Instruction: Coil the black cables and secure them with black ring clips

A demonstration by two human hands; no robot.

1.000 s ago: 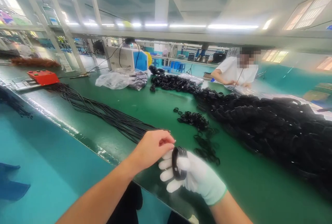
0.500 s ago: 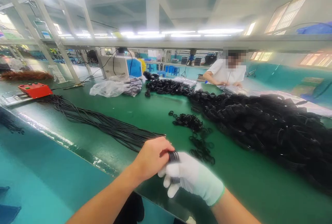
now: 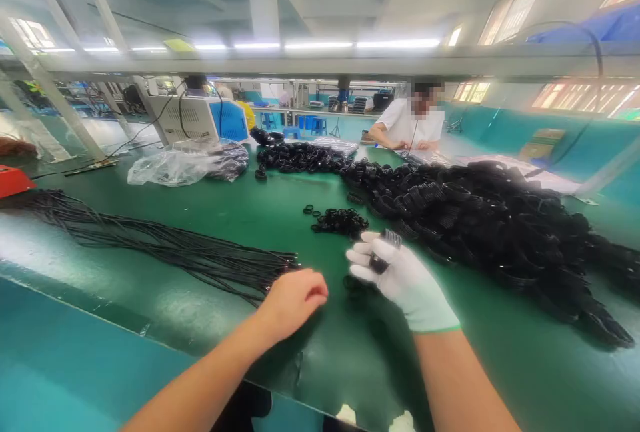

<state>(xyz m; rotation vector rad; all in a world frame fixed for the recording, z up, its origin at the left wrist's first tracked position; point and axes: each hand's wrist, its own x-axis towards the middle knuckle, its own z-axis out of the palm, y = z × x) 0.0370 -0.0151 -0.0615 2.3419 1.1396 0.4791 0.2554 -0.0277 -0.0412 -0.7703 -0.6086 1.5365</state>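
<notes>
In my right hand (image 3: 400, 279), which wears a white glove, a small coil of black cable (image 3: 391, 240) is held between thumb and fingers. It hangs over the table beside a small heap of black rings (image 3: 343, 221). My left hand (image 3: 295, 302), bare, is closed with its fingers curled, and nothing shows in them. It is just in front of the free ends of a long bundle of black cables (image 3: 165, 239) lying across the table. A few more rings lie partly hidden under my right hand.
A large pile of black coiled cables (image 3: 465, 219) covers the right and back of the green table (image 3: 210, 209). At the back left are a clear plastic bag (image 3: 170, 162) and a white and blue machine (image 3: 200, 119). A red box (image 3: 14, 181) sits far left. A co-worker (image 3: 410, 119) sits opposite.
My right hand has moved away from my left, up and to the right, carrying the coil. My left hand has let go of the coil. The view has turned right.
</notes>
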